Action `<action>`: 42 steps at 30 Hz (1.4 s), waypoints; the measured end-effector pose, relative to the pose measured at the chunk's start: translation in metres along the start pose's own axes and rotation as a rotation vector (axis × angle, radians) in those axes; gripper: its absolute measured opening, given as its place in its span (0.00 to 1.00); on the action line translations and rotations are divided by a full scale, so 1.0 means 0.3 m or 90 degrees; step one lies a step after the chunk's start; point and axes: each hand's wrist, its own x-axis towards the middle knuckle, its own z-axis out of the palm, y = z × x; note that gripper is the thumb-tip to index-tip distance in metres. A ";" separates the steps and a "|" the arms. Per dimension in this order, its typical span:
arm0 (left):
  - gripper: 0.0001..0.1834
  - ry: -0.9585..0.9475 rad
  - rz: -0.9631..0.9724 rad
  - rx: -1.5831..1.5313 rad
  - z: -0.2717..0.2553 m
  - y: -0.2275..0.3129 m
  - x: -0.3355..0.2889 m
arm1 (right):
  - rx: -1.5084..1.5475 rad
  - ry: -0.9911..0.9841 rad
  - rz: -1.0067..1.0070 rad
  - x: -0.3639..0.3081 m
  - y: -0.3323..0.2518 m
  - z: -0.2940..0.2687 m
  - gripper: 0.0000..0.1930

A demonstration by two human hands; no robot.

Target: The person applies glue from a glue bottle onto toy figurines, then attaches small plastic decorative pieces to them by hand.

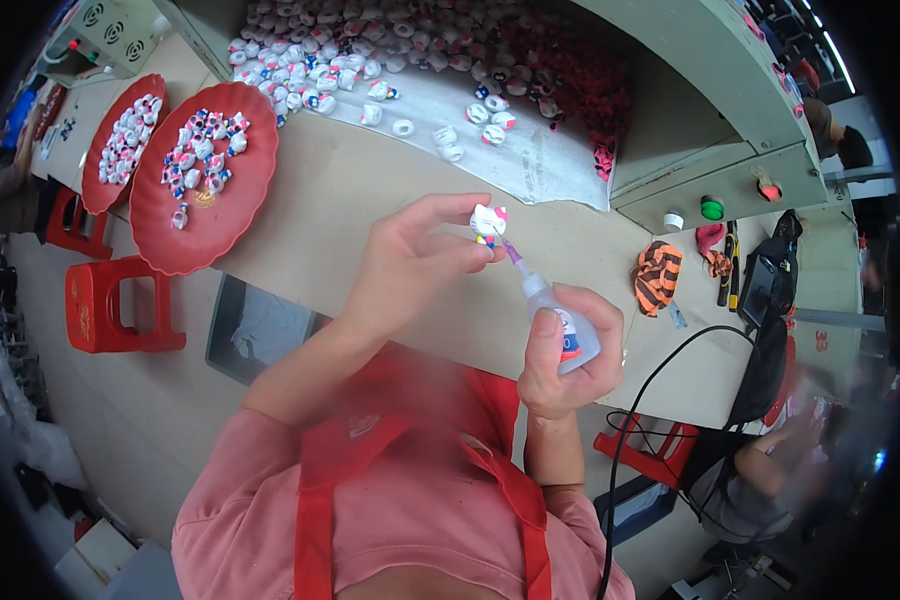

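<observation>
Between the thumb and fingers of my left hand is a small white cat figurine with a pink bow and a blue body. My right hand is wrapped round a clear squeeze bottle with a purple dispensing tip. The tip points up and to the left, right at the figurine's lower right side; whether it touches cannot be made out. Both hands are raised over the front part of the worktable.
Many small figurine parts lie on white paper inside an open-fronted cabinet. Red scalloped trays with figurines stand at left, above red stools. A striped cloth and a black cable are at right. Another person sits at lower right.
</observation>
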 end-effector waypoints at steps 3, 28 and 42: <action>0.21 -0.006 -0.006 -0.005 -0.003 -0.007 0.000 | -0.005 -0.012 0.005 0.003 0.006 -0.005 0.09; 0.20 -0.033 -0.123 -0.036 0.019 -0.012 0.040 | 0.000 -0.014 -0.039 0.045 0.052 -0.051 0.09; 0.21 -0.023 -0.119 -0.074 -0.025 -0.019 0.057 | 0.016 -0.018 0.134 0.056 0.041 0.000 0.08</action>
